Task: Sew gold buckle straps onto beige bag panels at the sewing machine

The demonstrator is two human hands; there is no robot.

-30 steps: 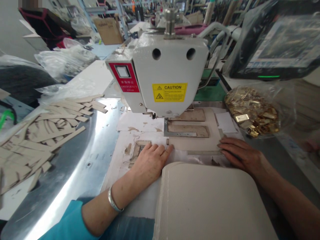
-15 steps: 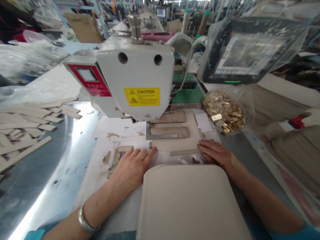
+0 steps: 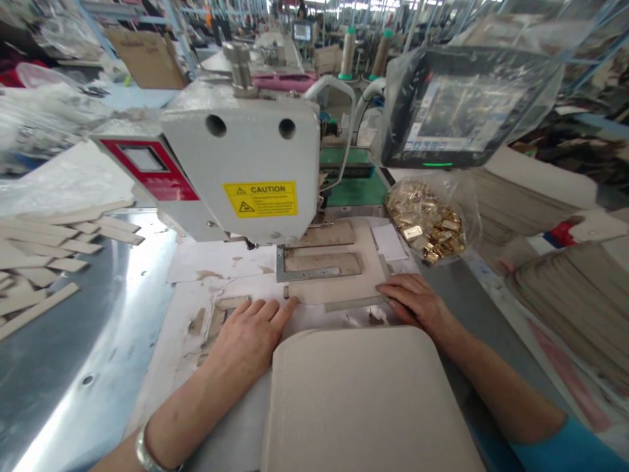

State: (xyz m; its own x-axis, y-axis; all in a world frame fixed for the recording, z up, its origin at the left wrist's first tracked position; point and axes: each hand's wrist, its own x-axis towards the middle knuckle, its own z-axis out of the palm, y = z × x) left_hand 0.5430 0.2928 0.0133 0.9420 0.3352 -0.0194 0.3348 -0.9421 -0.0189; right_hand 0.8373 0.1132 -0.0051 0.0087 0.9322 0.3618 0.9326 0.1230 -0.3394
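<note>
A beige flat panel (image 3: 314,293) lies under the metal clamp frame (image 3: 281,265) of a grey sewing machine (image 3: 250,154). My left hand (image 3: 253,331) rests palm down, its index fingertip at the panel's near left corner. At the near right corner, the extended fingers of my right hand (image 3: 415,298) lie on the panel's edge, the thumb partly hidden. Neither hand is closed around anything. A grey guide strip (image 3: 351,303) runs along the panel's near edge. Between my forearms sits a beige piece with rounded corners (image 3: 358,400), possibly the top of a stack.
Loose beige strips (image 3: 44,252) are heaped at the left. A plastic bag of gold-coloured metal pieces (image 3: 430,223) sits right of the machine, below a plastic-wrapped screen (image 3: 457,111). Stacked beige panels (image 3: 574,301) stand at the far right.
The whole view has shifted, so the scene sits slightly further left and lower. Both hands stay at the panel's near corners, with little visible movement.
</note>
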